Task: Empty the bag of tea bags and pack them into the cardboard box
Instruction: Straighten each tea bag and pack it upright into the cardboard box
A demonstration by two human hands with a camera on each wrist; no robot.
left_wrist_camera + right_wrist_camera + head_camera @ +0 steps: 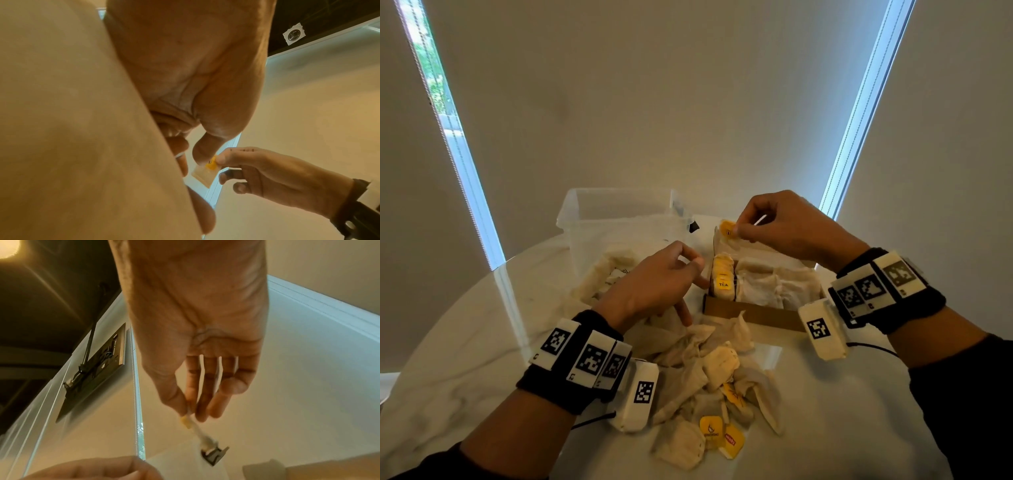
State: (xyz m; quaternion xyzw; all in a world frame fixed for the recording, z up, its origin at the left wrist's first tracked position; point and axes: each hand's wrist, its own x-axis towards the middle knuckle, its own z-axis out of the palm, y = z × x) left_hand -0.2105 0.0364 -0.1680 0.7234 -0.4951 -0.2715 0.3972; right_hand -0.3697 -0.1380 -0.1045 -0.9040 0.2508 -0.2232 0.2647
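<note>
An open cardboard box [756,313] stands right of centre on the table, holding pale tea bags and an upright row with yellow tags [722,277] at its left end. My right hand [736,229] pinches one tea bag [726,229] by its yellow-tagged top above the box's far left corner; the same tea bag [203,174] hangs from the right hand [220,160] in the left wrist view. My left hand [697,270] hovers beside the box's left end, fingers loosely curled, holding nothing I can see. A pile of loose tea bags [715,370] lies in front of the box. The beige cloth bag [602,277] sits under my left hand.
A clear plastic bin [619,219] stands at the back left, right behind the cloth bag. A small black clip [693,226] lies between the bin and the box. The round white marble table [482,342] ends close behind them, at a wall with window blinds.
</note>
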